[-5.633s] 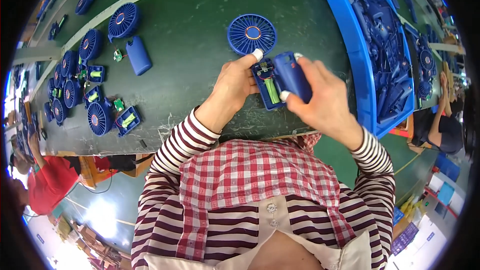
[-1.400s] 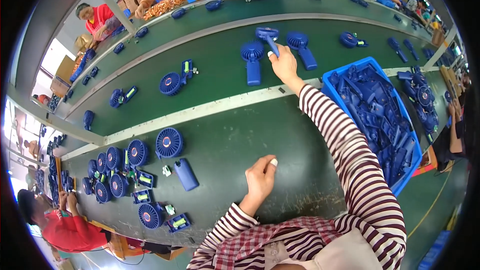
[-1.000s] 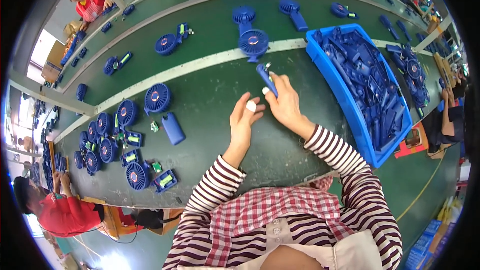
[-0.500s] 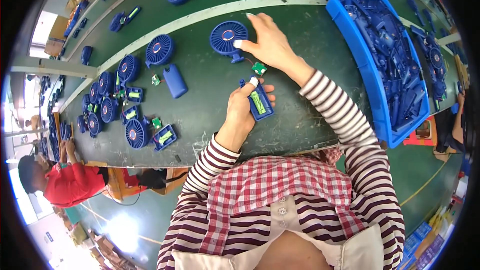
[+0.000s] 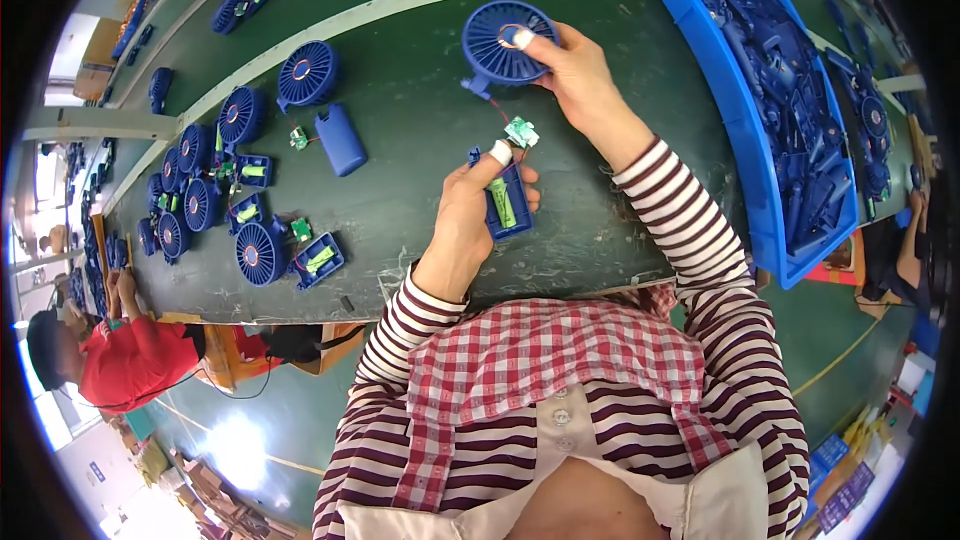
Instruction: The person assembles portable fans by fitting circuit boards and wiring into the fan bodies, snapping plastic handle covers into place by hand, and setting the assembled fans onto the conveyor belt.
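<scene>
My right hand point(image 5: 580, 70) grips a round blue fan head point(image 5: 505, 58) by its right rim, the thumb lying on its front near the hub. My left hand point(image 5: 468, 202) is closed around an open blue handle shell point(image 5: 515, 218) with a green battery point(image 5: 503, 202) inside. Thin red wires run between the fan head and a small green circuit board point(image 5: 520, 132), which sits just above the left thumb, between the two hands. White covers wrap the thumb tips. The left fingers are partly hidden behind the shell.
To the left on the green table lie several fan assemblies point(image 5: 262, 253) with exposed boards and batteries, and a blue handle cover point(image 5: 341, 140). A blue bin point(image 5: 735, 130) full of blue plastic parts stands at right. A pale rail point(image 5: 400, 18) crosses behind. A person in red point(image 5: 135, 360) works at the left.
My right hand has closed on the fan head and shifted it right and away from me. The left hand still holds the shell; the whole view has moved slightly.
</scene>
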The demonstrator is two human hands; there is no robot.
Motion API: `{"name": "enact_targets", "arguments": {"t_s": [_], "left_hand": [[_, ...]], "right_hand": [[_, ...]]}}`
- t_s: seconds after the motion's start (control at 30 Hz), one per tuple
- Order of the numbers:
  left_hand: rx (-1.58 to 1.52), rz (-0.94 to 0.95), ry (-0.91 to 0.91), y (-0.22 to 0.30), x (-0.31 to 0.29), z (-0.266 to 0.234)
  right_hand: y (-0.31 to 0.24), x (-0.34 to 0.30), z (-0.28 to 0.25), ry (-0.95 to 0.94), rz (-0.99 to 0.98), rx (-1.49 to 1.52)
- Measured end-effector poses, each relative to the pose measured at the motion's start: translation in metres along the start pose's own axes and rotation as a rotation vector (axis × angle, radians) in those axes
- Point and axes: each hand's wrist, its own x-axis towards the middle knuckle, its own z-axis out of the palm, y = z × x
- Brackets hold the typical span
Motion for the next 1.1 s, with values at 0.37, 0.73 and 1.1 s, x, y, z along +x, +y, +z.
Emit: {"name": "enact_targets", "arguments": {"t_s": [0.37,0.73,1.1], "left_hand": [[0.116,0.004,-0.013,0.007,-0.001,0.023],[0.371,-0.007,-0.177,0.004,-0.008,0.036],[0.342,0.083,-0.104,0.002,-0.003,0.043]], "right_hand": [[-0.046,-0.057,-0.045,-0.133,0.002,0.062],[-0.023,-0.047,-0.055,-0.269,-0.013,-0.224],[-0.027,-0.044,-0.059,-0.28,-0.036,-0.247]]}}
